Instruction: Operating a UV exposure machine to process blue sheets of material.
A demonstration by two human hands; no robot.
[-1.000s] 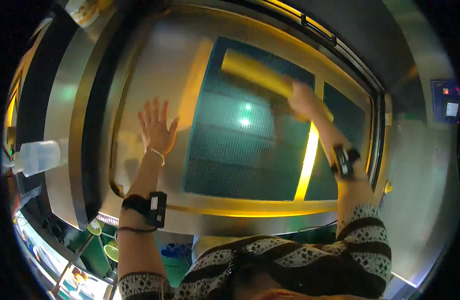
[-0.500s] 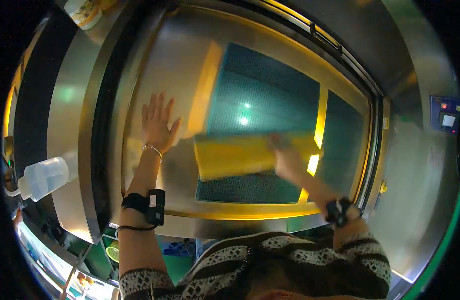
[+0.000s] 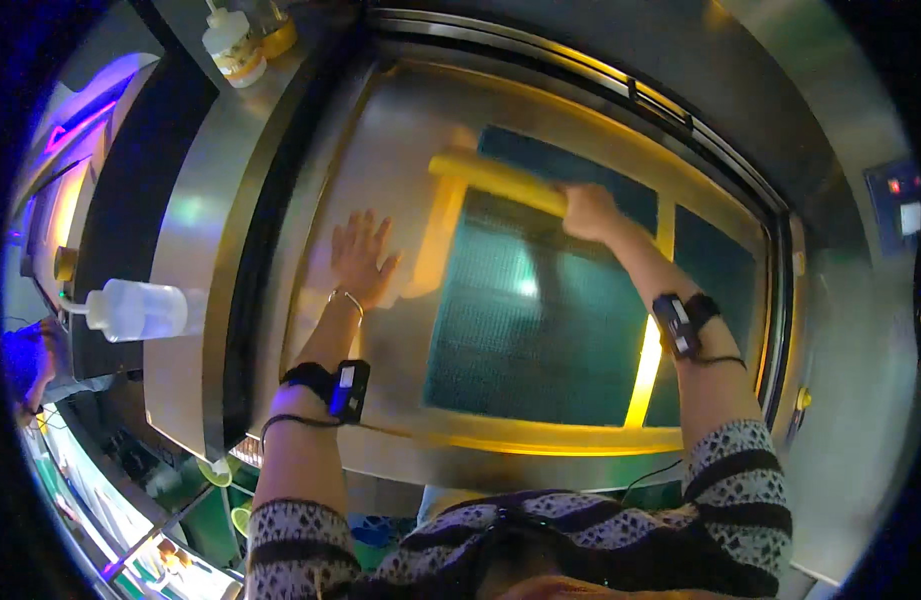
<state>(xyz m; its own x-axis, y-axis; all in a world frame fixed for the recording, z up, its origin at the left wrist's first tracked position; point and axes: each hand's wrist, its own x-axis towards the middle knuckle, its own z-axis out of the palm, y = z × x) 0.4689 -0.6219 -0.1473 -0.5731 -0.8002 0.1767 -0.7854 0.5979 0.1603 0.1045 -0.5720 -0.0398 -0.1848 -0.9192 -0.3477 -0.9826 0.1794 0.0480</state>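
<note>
My right hand (image 3: 590, 212) grips one end of a long yellow flat strip (image 3: 495, 182), whose exact kind I cannot make out. The strip reaches leftward over the far part of a dark teal gridded panel (image 3: 520, 350); whether it touches the surface does not show. My left hand (image 3: 362, 252) lies flat with fingers spread on the smooth plate (image 3: 380, 130) beside that panel, holding nothing. A yellow-lit strip of the plate separates a second, smaller teal panel (image 3: 715, 255) on the right.
On the metal ledge at left are a translucent squeeze bottle (image 3: 140, 310) lying sideways and a white bottle (image 3: 233, 45) farther back. A dark raised rail (image 3: 630, 85) borders the plate's far side. At right is a control box (image 3: 895, 208) with lit buttons.
My right hand has carried the yellow strip away from me, from the near part of the panel to its far part, and turned it to look narrower. My left hand stays flat on the plate.
</note>
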